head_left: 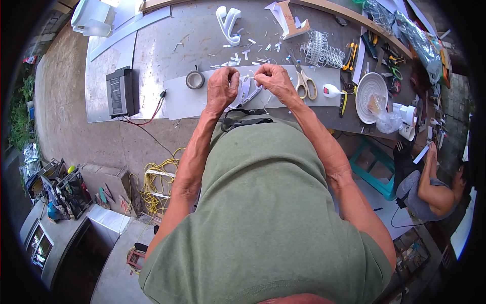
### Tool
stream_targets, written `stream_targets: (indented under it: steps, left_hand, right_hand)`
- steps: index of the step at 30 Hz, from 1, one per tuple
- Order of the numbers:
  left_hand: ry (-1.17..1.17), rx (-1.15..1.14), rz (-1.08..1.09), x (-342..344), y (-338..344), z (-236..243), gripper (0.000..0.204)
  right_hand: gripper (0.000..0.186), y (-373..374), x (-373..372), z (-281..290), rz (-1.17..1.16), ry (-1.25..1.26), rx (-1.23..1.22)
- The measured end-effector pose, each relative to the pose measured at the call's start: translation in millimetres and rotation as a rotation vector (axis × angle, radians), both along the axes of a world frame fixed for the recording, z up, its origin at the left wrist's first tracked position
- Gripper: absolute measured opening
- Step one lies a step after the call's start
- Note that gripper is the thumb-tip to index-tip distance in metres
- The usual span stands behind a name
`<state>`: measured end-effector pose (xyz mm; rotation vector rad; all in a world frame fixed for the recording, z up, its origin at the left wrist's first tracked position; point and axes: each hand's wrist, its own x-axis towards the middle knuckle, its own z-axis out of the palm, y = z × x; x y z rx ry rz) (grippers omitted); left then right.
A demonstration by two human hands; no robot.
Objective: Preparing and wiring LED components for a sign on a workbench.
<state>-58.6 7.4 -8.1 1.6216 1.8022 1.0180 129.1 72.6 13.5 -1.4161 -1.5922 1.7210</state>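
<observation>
My left hand (223,90) and my right hand (276,82) are raised close together over the near edge of the workbench. Fingers are pinched on both, and what sits in the pinches is too small to make out. Between and below them lies a white curved channel piece (246,93), partly hidden, with thin white wire about it. Just right of my right hand are beige-handled scissors (306,84). A roll of dark tape (195,79) lies left of my left hand. Small white light modules (236,60) and scraps are scattered beyond my fingers.
Two white letter shapes, one curved (229,25) and one with a tan face (288,20), stand farther back. Coiled light strings (322,49), a glue bottle (331,90) and a woven white plate (371,96) are rightward. A black power supply (120,92) sits left. Another person (433,187) works at right.
</observation>
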Motion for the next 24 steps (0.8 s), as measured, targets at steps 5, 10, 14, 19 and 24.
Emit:
stream_targets:
  steps: [5, 10, 14, 19, 24]
  left_hand:
    - [0.038, 0.035, 0.003, -11.4, 0.8, -5.4, 0.013]
    - [0.001, -0.036, 0.034, -7.5, 1.3, -5.1, 0.012]
    - [-0.038, -0.079, 0.065, -7.2, 3.4, -7.2, 0.014]
    - [-0.032, -0.042, 0.049, -5.6, -4.0, -8.7, 0.032]
    - [0.175, -0.035, -0.141, 10.5, -12.2, 4.2, 0.054]
  right_hand:
    - [0.014, -6.6, 18.1, -3.9, -0.011, 0.003, -0.068]
    - [0.015, -7.4, 17.8, -4.8, -0.017, 0.021, -0.083]
    - [0.019, -5.3, 18.0, -5.7, -0.007, 0.027, -0.041]
    - [0.025, -12.6, 34.2, -3.2, -0.084, -0.019, 0.101]
    - [0.024, -36.5, 68.1, 14.3, -0.122, 0.011, 0.018]
